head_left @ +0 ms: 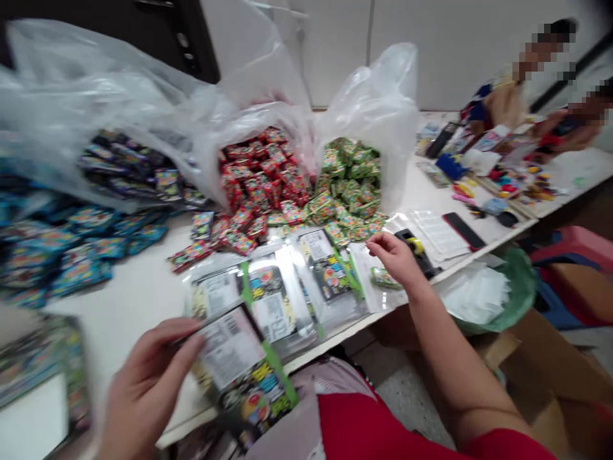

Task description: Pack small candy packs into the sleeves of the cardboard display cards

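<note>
My left hand point(158, 377) pinches a printed card point(244, 367) by its upper left edge. The card is black and green with a white barcode label, tilted over the table's front edge. Behind it several clear plastic bags point(302, 332) with similar cards in them lie overlapping on the table. At their right end is my right hand point(395, 259), thumb and fingers pressed together. What these fingers hold, if anything, is too small to make out. Just below them a green packet point(383, 278) lies in or on a clear bag, partly covered by the hand.
Large clear bags spill dark packets point(129, 166), red packets point(268, 172) and green packets point(354, 166) onto the table. Blue packets point(81, 236) are heaped at left. A phone point(463, 231), paper sheets and a green basket point(520, 287) are at right. Other people sit farther along.
</note>
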`<state>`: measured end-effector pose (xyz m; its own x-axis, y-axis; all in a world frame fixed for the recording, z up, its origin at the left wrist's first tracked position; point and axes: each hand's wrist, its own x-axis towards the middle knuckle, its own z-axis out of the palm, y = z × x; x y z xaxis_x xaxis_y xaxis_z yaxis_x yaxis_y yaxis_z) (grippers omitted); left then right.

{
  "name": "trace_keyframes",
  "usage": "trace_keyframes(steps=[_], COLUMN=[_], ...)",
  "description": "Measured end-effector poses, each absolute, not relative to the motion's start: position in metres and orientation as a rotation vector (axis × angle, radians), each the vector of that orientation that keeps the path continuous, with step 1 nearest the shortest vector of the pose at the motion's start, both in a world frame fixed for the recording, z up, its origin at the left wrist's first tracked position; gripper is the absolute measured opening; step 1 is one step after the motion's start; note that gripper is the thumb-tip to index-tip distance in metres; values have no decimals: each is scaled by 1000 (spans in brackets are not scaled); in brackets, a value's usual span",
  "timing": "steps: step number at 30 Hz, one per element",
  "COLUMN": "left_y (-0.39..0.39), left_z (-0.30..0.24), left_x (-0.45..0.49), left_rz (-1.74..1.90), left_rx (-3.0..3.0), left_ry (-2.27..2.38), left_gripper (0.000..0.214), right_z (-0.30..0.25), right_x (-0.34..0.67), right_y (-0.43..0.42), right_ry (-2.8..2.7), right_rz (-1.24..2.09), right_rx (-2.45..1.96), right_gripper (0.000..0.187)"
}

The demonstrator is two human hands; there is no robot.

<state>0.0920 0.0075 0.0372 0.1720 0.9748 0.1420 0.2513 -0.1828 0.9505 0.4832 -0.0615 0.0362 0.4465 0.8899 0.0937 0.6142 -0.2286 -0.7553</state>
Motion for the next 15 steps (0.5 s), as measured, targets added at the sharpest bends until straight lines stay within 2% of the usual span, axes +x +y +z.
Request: trace_keyframes(steps=[3, 6, 10, 15], left_y=[4, 1, -3, -5], left_z=[40, 45, 47, 43], left_x=[96, 99, 95, 88], left_rz=[1072, 1049, 1039, 1097], left_rx=[1631, 1660, 1652, 1614], left_ry=[1081, 1010, 962, 914], left_gripper=[10, 6, 5, 5], right_z=[80, 114, 126, 127], right_x=[409, 341, 291, 277], right_y=[-35, -7, 24, 37], right_ry=[-1613, -1935, -2238, -2432], right_rz=[845, 938, 996, 1076], right_rx=[-1359, -1067, -1129, -1305], right_gripper=[12, 10, 9, 13])
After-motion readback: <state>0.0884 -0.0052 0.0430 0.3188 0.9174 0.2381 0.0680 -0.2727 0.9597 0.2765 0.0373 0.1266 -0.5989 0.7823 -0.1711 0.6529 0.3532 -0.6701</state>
